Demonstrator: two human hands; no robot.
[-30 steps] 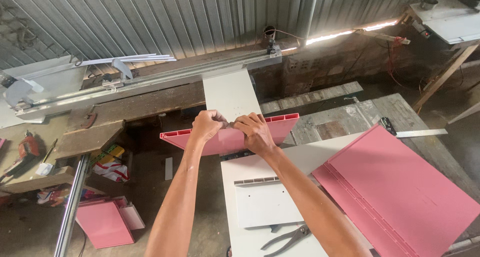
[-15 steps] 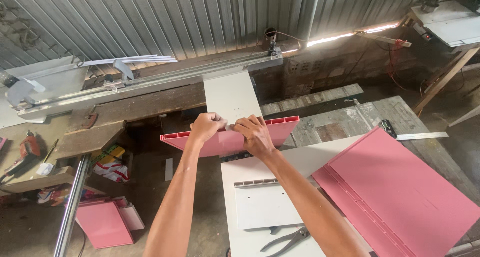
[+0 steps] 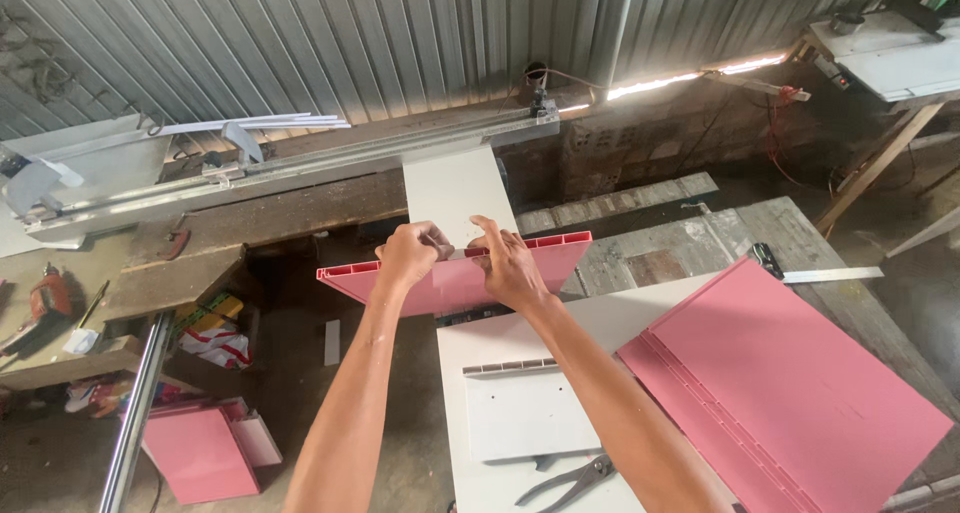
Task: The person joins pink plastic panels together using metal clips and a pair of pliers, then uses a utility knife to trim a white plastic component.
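1. The left hand [image 3: 408,256] gripped the top edge of a pink panel [image 3: 440,283], fingers curled over the rim; the panel stood on edge, tilted a little, across the far end of a white board [image 3: 520,343].
2. The right hand [image 3: 508,265] grasped the same top edge just beside the left; its index finger stretched up along the rim; the two hands were near each other, almost touching, at the middle of the panel.
3. The panel's hollow cells showed along its upper edge; it reached out past both hands to left and right, and its left end hung over the gap beside the board.
4. A smaller white piece [image 3: 528,413] with a ribbed edge lay flat on the board, near the forearms; pliers [image 3: 570,483] lay just below it at the frame's bottom.
5. A large pink sheet [image 3: 790,383] lay flat on a wooden table [image 3: 690,243] to the right, overlapping the board's edge; a ruler [image 3: 830,274] lay beyond it.
6. Behind the panel a narrow white strip [image 3: 455,188] ran up to a metal rail [image 3: 330,158] along a corrugated wall [image 3: 400,33]; another pink piece [image 3: 198,453] lay on the floor at lower left.
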